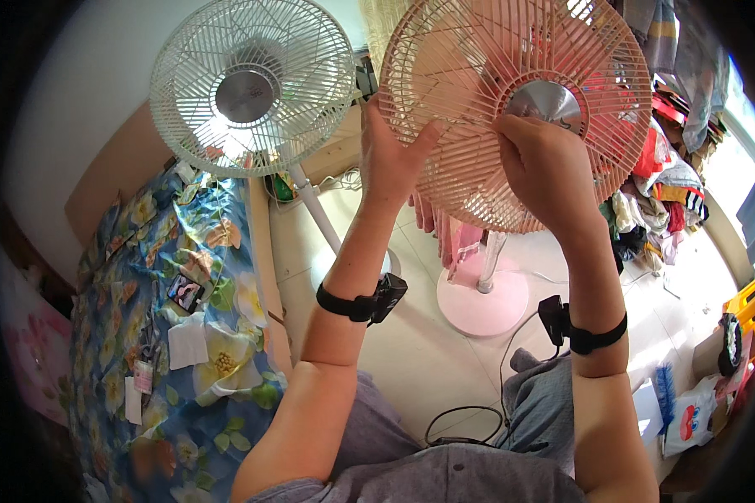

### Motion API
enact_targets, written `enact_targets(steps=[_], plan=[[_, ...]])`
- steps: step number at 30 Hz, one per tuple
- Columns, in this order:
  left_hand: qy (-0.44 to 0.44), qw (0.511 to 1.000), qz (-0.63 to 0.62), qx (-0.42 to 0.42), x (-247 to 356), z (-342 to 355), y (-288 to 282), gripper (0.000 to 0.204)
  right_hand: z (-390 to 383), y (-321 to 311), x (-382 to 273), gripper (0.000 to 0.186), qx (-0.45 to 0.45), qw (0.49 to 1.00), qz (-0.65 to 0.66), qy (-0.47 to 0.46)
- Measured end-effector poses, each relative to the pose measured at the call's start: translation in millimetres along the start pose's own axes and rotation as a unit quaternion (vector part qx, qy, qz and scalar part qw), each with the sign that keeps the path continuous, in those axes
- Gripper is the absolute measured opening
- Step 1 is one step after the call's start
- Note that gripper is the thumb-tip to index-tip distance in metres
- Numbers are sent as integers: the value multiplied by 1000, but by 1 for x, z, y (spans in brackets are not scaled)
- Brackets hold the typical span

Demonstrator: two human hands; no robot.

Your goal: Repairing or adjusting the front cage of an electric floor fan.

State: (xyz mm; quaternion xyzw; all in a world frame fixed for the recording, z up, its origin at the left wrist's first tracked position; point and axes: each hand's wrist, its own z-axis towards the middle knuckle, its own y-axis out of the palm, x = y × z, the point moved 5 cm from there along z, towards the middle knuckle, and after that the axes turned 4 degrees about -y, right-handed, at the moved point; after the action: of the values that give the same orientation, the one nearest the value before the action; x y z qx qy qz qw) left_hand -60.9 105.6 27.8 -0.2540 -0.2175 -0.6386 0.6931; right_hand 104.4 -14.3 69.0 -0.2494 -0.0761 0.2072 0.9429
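A pink standing fan (445,50) with a silver centre disc (544,99) faces me, on a round pink base (478,306). My left hand (392,159) holds the left edge of its grille, thumb across the front, other fingers partly hidden at the rim. My right hand (545,168) is closed at the grille just below and left of the disc; its fingertips are curled out of sight, so what they grip is unclear. Black straps with small devices sit on both forearms. To the left stands a white fan (189,84) with a silver centre disc.
A bed with blue floral cover (113,352) runs along the left, bearing a phone (184,292) and cloths. Piled clothes (663,193) lie at the right. Yellow plastic items (748,306) and bags (692,419) crowd the right edge. Cables (445,415) show near my legs on the tiled floor.
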Motion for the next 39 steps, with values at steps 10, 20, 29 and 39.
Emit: enact_targets(steps=[10,20,29,39], plan=[[-4,993,121,13,11,-2,-4,74,4,-19,-15,8,48,997,51,13],[5,993,115,14,12,-4,-5,78,6,17,-26,5,57,997,-53,-20],[-22,993,120,0,10,-5,-1,78,8,18,-32,4,84,996,-24,-35],[5,992,129,12,13,-4,-3,76,9,-6,-22,7,95,994,55,20]])
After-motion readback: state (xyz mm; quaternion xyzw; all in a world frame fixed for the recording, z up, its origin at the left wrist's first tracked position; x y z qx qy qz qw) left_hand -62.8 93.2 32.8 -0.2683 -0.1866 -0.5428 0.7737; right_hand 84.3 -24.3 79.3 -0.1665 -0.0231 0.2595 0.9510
